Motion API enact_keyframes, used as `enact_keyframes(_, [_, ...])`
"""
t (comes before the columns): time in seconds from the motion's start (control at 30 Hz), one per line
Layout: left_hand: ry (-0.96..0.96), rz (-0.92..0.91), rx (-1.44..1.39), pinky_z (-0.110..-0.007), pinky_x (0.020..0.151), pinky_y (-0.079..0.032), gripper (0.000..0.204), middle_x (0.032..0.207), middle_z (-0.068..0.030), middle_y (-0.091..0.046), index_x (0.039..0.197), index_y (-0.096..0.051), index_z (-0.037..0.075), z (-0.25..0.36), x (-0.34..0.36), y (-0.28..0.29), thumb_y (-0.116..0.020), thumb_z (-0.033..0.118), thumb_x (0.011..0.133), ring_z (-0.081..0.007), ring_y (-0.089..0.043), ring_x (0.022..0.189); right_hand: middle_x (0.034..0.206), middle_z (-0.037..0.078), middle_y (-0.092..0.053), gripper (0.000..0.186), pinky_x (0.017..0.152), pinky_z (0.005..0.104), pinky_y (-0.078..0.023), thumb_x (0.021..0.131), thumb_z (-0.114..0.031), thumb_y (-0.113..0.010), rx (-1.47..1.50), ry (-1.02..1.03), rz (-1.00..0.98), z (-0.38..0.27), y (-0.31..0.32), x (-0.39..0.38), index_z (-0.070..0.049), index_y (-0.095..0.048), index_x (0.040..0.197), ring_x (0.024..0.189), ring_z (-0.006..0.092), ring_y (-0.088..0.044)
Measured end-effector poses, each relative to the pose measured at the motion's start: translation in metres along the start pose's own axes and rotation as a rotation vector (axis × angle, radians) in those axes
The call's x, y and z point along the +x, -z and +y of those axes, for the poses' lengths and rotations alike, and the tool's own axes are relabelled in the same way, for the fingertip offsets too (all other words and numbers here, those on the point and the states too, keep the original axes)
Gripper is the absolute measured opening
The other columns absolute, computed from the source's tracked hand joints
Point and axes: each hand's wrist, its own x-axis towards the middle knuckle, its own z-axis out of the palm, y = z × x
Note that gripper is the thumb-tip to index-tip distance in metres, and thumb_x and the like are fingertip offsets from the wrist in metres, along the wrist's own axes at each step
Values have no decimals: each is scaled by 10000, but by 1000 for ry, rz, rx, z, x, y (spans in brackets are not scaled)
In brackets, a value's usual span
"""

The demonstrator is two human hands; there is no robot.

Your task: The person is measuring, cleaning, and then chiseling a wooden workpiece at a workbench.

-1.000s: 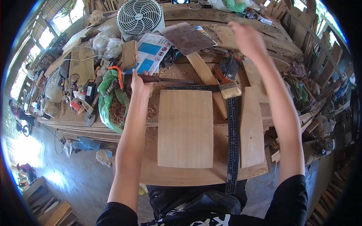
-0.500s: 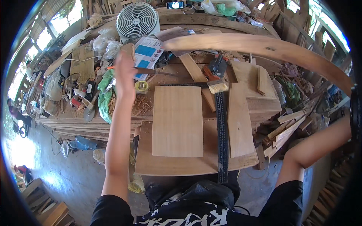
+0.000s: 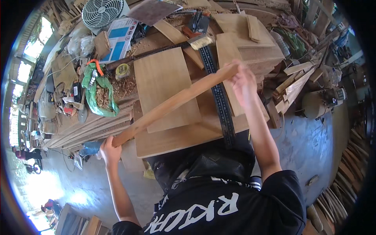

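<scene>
A long, slightly curved wooden strip [image 3: 178, 101] slants across in front of me, above the boards. My left hand [image 3: 110, 150] is closed on its lower, near end. At the higher, far end my right hand [image 3: 243, 83] grips it, its fingers partly blurred. Beneath the strip lies a flat rectangular wooden board [image 3: 162, 74], resting on a wider board [image 3: 172, 141] at the bench's near edge. A black perforated metal bar [image 3: 222, 105] runs down past the strip, with a narrower plank [image 3: 228, 49] beside it on the right.
A brush [image 3: 201, 42], a tape roll [image 3: 122, 71] and a green plastic bag [image 3: 98, 84] with wood shavings lie on the bench. A white fan [image 3: 102, 13] stands at the back left. Wood offcuts [image 3: 295, 84] pile up at the right.
The wooden strip has come down from the upper right to lie slanted before me. My left hand has moved down from the bench's tools and taken hold of one end. The view has shifted.
</scene>
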Motion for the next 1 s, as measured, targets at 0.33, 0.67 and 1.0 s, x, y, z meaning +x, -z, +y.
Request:
enact_keyframes(0.33, [267,-140,214,-548,727,-484,194,806,-185,-649,853,-577,21,-78,-125,16,-741,38,751,-460,-638,821,1099,136,-767,253,865,396,-645,1058,-174,-655,-103,-370,-365,55,-2,-64,16,-722,1209,994,223,-763])
enact_keyframes(0.67, [495,-396,-484,-302,580,-436,324,668,2,-552,787,-593,14,8,-94,61,-903,96,740,-109,-542,666,1591,315,-419,664,1185,527,-435,1126,-492,-378,7,-144,-310,-5,-9,-39,-88,-271,1641,1411,444,-514])
enact_keyframes(1.0, [91,-386,-248,-389,602,-480,335,689,-154,-642,797,-638,9,71,-62,36,-917,156,685,-311,-618,603,1580,261,-458,767,1208,572,-377,1095,-641,-283,214,-215,-269,21,-14,-47,-115,-254,1653,1431,410,-492])
